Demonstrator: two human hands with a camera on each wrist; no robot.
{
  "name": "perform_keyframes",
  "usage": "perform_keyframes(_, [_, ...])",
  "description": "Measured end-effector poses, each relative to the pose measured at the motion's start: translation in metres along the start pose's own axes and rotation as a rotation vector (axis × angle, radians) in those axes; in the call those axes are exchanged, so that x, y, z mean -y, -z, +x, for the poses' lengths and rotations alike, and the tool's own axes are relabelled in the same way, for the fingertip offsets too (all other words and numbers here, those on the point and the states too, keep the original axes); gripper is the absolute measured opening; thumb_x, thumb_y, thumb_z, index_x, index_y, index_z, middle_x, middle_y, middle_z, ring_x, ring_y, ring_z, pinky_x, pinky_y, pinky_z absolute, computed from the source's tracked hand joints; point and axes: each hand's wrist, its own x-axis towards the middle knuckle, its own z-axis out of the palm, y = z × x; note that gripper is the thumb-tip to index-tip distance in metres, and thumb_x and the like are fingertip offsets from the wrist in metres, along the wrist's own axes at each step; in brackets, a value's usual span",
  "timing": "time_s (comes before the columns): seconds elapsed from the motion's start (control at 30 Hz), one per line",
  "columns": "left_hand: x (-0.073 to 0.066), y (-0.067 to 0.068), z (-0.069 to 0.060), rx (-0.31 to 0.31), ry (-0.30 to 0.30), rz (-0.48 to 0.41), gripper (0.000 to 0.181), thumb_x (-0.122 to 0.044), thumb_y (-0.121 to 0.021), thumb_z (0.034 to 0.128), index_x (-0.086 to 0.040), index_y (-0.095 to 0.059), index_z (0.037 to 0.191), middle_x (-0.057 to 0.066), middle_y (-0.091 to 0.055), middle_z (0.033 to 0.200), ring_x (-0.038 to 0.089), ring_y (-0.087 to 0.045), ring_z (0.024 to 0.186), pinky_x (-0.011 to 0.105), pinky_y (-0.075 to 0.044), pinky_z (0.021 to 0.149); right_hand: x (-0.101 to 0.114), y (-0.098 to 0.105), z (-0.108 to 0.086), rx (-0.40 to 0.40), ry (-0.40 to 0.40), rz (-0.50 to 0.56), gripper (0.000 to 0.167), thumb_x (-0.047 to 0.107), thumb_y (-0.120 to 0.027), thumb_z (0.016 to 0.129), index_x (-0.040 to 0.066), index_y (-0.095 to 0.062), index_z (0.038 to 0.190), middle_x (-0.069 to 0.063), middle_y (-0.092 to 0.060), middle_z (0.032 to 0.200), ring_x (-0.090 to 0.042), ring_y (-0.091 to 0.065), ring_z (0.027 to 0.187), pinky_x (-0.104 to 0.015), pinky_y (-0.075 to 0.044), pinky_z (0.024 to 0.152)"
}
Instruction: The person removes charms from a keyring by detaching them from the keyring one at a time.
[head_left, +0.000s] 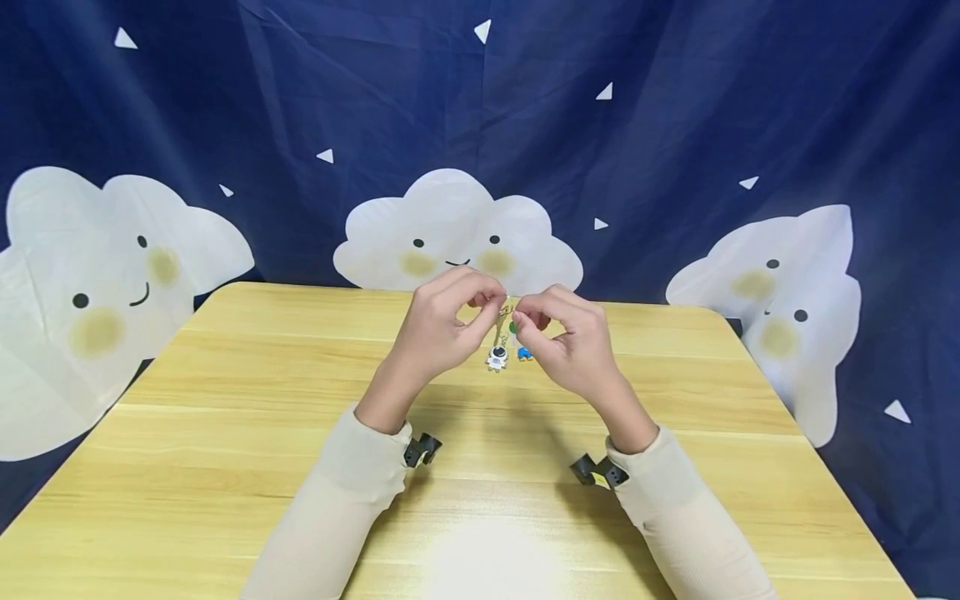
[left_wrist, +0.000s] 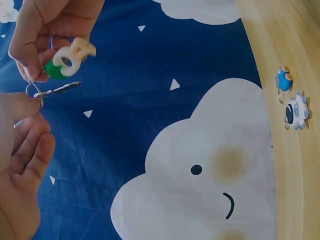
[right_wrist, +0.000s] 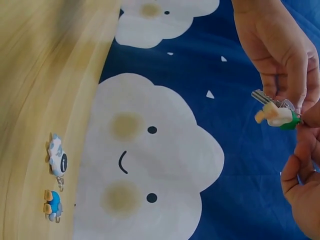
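Observation:
My left hand [head_left: 448, 323] pinches a metal split ring [left_wrist: 40, 100] between thumb and fingers, up above the far part of the table. A key [left_wrist: 62, 89] dangles from that ring. Close beside it, my right hand [head_left: 567, 343] pinches the small metal link of a charm [left_wrist: 56, 70], green with a white loop and beige ends. Link and ring meet at the fingertips; whether they are joined is too small to tell. Below the hands, a white astronaut charm [head_left: 497, 358] and a blue figure charm [head_left: 525, 354] lie on the table, each with a small metal link.
The light wooden table [head_left: 480, 467] ends just beyond the hands. Behind it hangs a dark blue curtain [head_left: 450, 100] with clouds and white triangles. Small black cameras sit at the left wrist [head_left: 422, 450] and right wrist [head_left: 598, 472].

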Motion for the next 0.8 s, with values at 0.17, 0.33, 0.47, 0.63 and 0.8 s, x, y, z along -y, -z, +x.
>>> perform_keyframes(0.17, [-0.0007,0.0006,0.0002,0.007,-0.006,-0.008,0.009,0.004,-0.067,0.0906,-0.003,-0.07,0.087,0.006,-0.07,0.085,0.016,-0.058,0.074,0.028,-0.053,0.067,0.0004,-0.0002,0.0001,0.004,0.019,-0.013,0.009,0.002,-0.067,0.087,0.007,-0.074,0.084,0.001,-0.061,0.069,-0.015,-0.056,0.066,-0.023,-0.044,0.061])
perform_keyframes(0.33, [-0.0016,0.0017,-0.0004,0.037,0.023,-0.013,0.008,0.003,-0.066,0.0885,-0.004,-0.066,0.087,0.005,-0.065,0.082,0.016,-0.056,0.074,0.029,-0.052,0.066,0.0014,-0.0006,0.0007,0.008,0.032,-0.013,0.009,0.002,-0.066,0.087,0.006,-0.073,0.083,0.0,-0.061,0.069,-0.015,-0.056,0.066,-0.027,-0.047,0.06])
perform_keyframes(0.47, [-0.0021,0.0027,-0.0009,0.066,0.053,-0.002,0.007,0.002,-0.065,0.0876,-0.005,-0.062,0.088,0.005,-0.06,0.08,0.017,-0.054,0.074,0.029,-0.049,0.066,0.0029,-0.0004,0.0013,0.022,0.045,-0.015,0.01,0.003,-0.065,0.088,0.006,-0.072,0.082,0.0,-0.061,0.07,-0.014,-0.056,0.066,-0.026,-0.046,0.06])
perform_keyframes(0.63, [-0.0023,0.0025,-0.0013,0.069,0.063,-0.002,0.008,0.002,-0.064,0.0873,-0.005,-0.061,0.087,0.005,-0.058,0.08,0.017,-0.054,0.074,0.026,-0.047,0.067,0.0026,-0.0005,0.0013,0.031,0.056,-0.02,0.01,0.005,-0.064,0.088,0.006,-0.071,0.081,-0.001,-0.061,0.071,-0.013,-0.054,0.066,-0.025,-0.045,0.061])
perform_keyframes(0.8, [-0.0023,0.0017,-0.0013,0.059,0.061,-0.02,0.009,0.003,-0.064,0.0874,-0.005,-0.062,0.087,0.004,-0.058,0.08,0.015,-0.053,0.074,0.025,-0.048,0.066,0.003,0.0,0.0017,0.03,0.062,-0.025,0.01,0.006,-0.064,0.089,0.006,-0.071,0.081,-0.001,-0.061,0.071,-0.013,-0.055,0.067,-0.029,-0.046,0.059])
